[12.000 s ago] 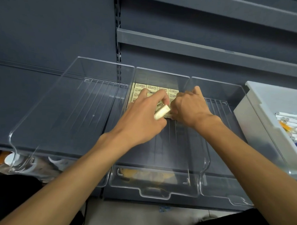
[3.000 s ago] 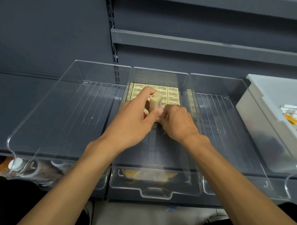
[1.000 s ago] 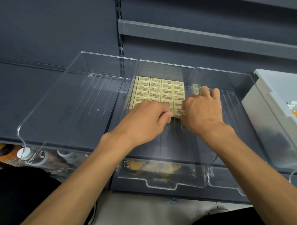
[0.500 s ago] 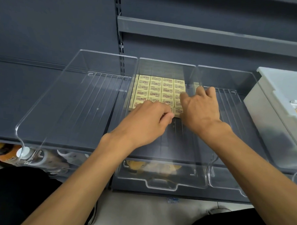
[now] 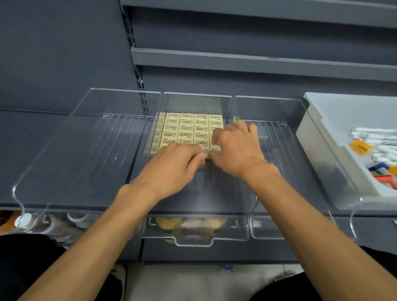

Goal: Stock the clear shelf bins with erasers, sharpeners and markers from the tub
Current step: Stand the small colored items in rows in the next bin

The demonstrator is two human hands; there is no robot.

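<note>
So: the stack that the left hand (image 5: 176, 165) held up three seconds ago is gone from view. The erasers (image 5: 187, 129) now lie as a tight flat grid running from the back wall of the middle bin (image 5: 192, 243) partway forward; twelve seconds ago it was only a couple of rows. The right hand (image 5: 237, 149) lay along the right column half a second ago and now pinches the corner eraser (image 5: 215, 148) at front right between thumb and forefinger, probably squaring it into the row. Left hand is knuckles-up, fingers curled at the front row's edge. Its tips are hidden, so I can't tell if it holds an eraser or just nudges one. My read: this batch is nearly seated, and the next move is back to the tub. Left bin (image 5: 80, 159) and right bin (image 5: 281, 148) show no sharpeners or markers yet, so both are outstanding. The tub (image 5: 317, 145) sits on the shelf just beyond the right bin. White markers (image 5: 377, 143) lie in it, with small coloured pieces (image 5: 385, 172) nearer the front, too small to call as sharpeners. In the way: the middle bin's tall clear side walls hem both hands, and the right bin's walls stand between the right hand and the tub, so the reach likely goes up and over. Bottles (image 5: 3, 223) on the lower shelf show through the bin fronts and don't matter here.
</note>
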